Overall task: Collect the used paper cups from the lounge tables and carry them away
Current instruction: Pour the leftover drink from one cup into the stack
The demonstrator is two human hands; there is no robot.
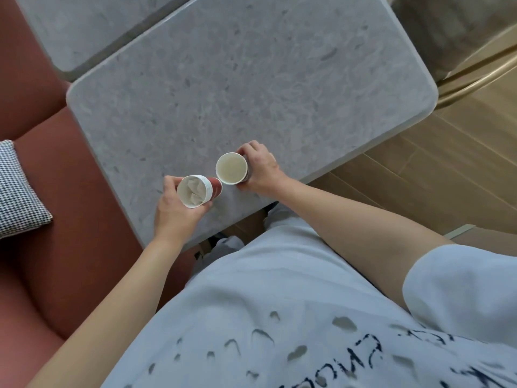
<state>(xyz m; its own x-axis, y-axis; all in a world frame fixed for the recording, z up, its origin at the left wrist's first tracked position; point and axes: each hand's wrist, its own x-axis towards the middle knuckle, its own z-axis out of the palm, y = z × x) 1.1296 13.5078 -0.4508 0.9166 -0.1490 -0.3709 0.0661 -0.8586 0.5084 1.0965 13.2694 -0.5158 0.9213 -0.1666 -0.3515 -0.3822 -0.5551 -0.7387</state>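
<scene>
Centrally, two paper cups are shown above the near corner of a grey stone-patterned table [251, 79]. A stack of cups [197, 193], tilted with its mouth toward the camera, is held in the left hand [174, 211]; several white rims are nested at its mouth, a red-brown outer wall is visible, and crumpled paper is seen inside. The left fingers are curled round the stack, with the thumb on the near side. A single cup [231, 168], white inside and apparently empty, is gripped by the right hand [258, 170], whose fingers are wrapped round its far wall and whose thumb is pressed at its lower side. The rims of the two are just beside each other; whether they touch cannot be told. Whether the single cup rests on the table or is lifted off it cannot be told either. A second, similar table [84, 29] is set beyond the first. A red-brown sofa [56, 261] is seen to the left, bearing a houndstooth cushion [16, 191]. Wooden flooring [447, 177] is visible to the right.
</scene>
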